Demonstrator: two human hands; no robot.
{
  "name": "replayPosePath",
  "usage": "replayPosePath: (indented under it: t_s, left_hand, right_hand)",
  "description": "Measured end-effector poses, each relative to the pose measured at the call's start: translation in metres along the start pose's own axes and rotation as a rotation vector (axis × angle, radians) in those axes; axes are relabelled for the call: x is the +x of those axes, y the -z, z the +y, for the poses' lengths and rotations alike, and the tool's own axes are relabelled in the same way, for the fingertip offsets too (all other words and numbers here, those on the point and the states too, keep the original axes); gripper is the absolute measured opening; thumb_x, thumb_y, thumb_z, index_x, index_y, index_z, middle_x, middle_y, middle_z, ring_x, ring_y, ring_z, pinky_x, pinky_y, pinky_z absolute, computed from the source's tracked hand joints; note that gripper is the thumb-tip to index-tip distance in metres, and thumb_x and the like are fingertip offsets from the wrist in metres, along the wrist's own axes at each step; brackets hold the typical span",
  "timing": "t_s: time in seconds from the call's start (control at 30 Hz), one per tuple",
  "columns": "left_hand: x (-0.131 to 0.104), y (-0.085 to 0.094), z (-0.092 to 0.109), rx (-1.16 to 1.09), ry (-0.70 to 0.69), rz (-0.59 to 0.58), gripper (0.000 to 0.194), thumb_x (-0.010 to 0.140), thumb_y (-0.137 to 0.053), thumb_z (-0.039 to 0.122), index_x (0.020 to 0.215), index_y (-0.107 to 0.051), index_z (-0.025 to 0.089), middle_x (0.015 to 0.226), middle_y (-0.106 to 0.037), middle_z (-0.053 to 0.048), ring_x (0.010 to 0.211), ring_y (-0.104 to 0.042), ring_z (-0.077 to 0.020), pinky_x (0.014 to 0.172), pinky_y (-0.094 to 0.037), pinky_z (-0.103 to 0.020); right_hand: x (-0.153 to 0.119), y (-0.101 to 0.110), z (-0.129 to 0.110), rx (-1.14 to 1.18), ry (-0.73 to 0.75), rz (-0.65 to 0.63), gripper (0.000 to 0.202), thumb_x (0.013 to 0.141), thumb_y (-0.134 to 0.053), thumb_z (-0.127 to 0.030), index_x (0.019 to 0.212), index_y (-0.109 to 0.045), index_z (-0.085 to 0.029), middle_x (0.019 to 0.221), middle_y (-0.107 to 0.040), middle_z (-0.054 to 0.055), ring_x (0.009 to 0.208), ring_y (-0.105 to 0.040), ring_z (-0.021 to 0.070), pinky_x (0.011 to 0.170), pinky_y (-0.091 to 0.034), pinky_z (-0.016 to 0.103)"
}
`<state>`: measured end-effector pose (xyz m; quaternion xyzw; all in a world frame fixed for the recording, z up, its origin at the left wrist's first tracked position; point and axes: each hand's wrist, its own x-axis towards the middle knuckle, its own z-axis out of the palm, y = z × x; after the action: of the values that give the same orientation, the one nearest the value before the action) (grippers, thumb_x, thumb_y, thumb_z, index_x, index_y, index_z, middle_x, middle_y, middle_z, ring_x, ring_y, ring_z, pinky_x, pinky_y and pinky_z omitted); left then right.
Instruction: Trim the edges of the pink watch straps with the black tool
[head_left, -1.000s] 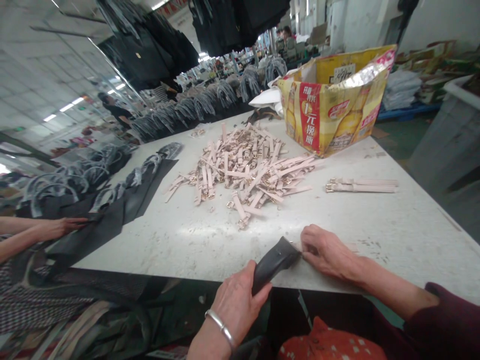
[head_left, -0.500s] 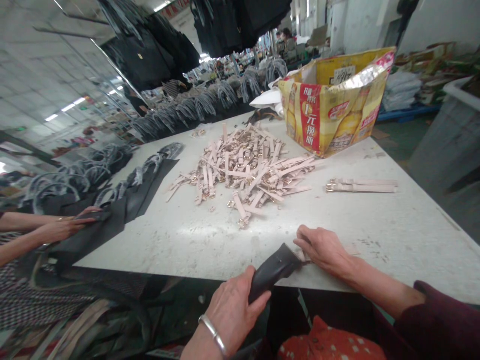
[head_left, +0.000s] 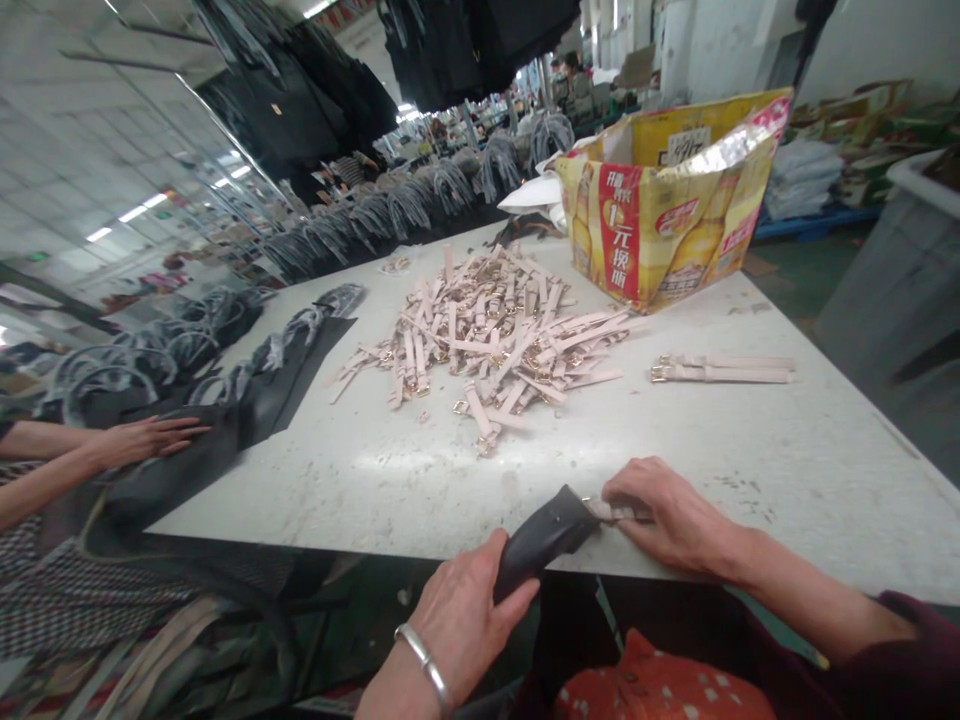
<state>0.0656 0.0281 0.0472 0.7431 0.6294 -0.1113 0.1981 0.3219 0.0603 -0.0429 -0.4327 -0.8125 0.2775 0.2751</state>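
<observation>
My left hand (head_left: 465, 610), with a silver bangle at the wrist, is wrapped round a dark folded leather-like piece (head_left: 544, 540) over the table's near edge. From that piece's far end a pale pink buckle strap (head_left: 611, 510) sticks out. My right hand (head_left: 664, 510) pinches this strap, its fingertips partly hidden. Beyond my hands lies a heap of pale pink buckle straps (head_left: 495, 330) with gold-coloured buckles. A few more straps (head_left: 724, 370) lie side by side to the right of the heap.
A yellow beer carton (head_left: 667, 210) stands at the back right of the white table (head_left: 375, 490). At left, a co-worker's hands (head_left: 150, 440) rest on black bag pieces (head_left: 195, 455). Black bags (head_left: 300, 110) hang behind. A large grey bin (head_left: 892, 280) stands at the right.
My right hand has moved right, away from the dark piece, and more of the strap shows between them. My left hand has barely moved. The co-worker's hands have flattened onto the black pieces.
</observation>
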Motion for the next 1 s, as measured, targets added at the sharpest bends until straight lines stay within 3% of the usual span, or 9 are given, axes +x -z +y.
replayPosePath:
  t_s: [0.2, 0.47, 0.67, 0.87, 1.0]
  left_hand:
    - [0.009, 0.005, 0.001, -0.014, -0.032, -0.006, 0.028, 0.081, -0.047, 0.047, 0.092, -0.054, 0.022, 0.073, -0.064, -0.001, 0.066, -0.061, -0.0164, 0.058, -0.036, -0.022]
    - [0.018, 0.004, -0.001, -0.054, 0.011, -0.013, 0.030, 0.081, -0.046, 0.046, 0.093, -0.055, 0.020, 0.076, -0.065, -0.003, 0.067, -0.061, -0.0155, 0.057, -0.036, -0.022]
    - [0.017, 0.003, 0.005, -0.026, 0.020, -0.030, 0.034, 0.081, -0.046, 0.045, 0.100, -0.055, 0.019, 0.083, -0.067, -0.005, 0.072, -0.063, -0.0170, 0.058, -0.038, -0.022]
    - [0.009, 0.001, 0.006, 0.079, 0.034, 0.011, 0.035, 0.083, -0.043, 0.045, 0.104, -0.053, 0.019, 0.082, -0.067, -0.005, 0.078, -0.065, -0.0206, 0.064, -0.041, -0.026]
    - [-0.002, 0.007, 0.016, 0.103, 0.008, 0.006, 0.027, 0.086, -0.039, 0.043, 0.096, -0.052, 0.021, 0.080, -0.067, -0.003, 0.073, -0.065, -0.0196, 0.062, -0.041, -0.025]
  right_hand:
    - [0.002, -0.001, 0.001, 0.008, -0.017, 0.023, 0.023, 0.072, -0.055, -0.010, 0.089, -0.065, -0.020, 0.079, -0.062, 0.003, 0.078, -0.051, 0.0180, 0.075, -0.038, 0.032]
    - [-0.001, 0.006, 0.000, 0.115, 0.029, -0.078, 0.042, 0.072, -0.045, 0.000, 0.103, -0.063, -0.022, 0.086, -0.063, 0.003, 0.084, -0.053, 0.0169, 0.075, -0.043, 0.028]
    - [-0.013, 0.008, 0.015, -0.014, 0.029, 0.072, 0.027, 0.078, -0.057, -0.017, 0.105, -0.062, -0.018, 0.099, -0.061, 0.009, 0.093, -0.053, 0.0215, 0.081, -0.044, 0.036]
    - [-0.018, 0.018, 0.020, -0.058, 0.077, 0.003, 0.027, 0.086, -0.048, -0.017, 0.110, -0.061, -0.020, 0.100, -0.058, 0.010, 0.093, -0.051, 0.0214, 0.081, -0.044, 0.037]
    - [-0.015, 0.019, 0.016, -0.056, 0.055, -0.023, 0.026, 0.089, -0.046, -0.018, 0.108, -0.062, -0.020, 0.094, -0.057, 0.010, 0.090, -0.050, 0.0214, 0.079, -0.043, 0.036]
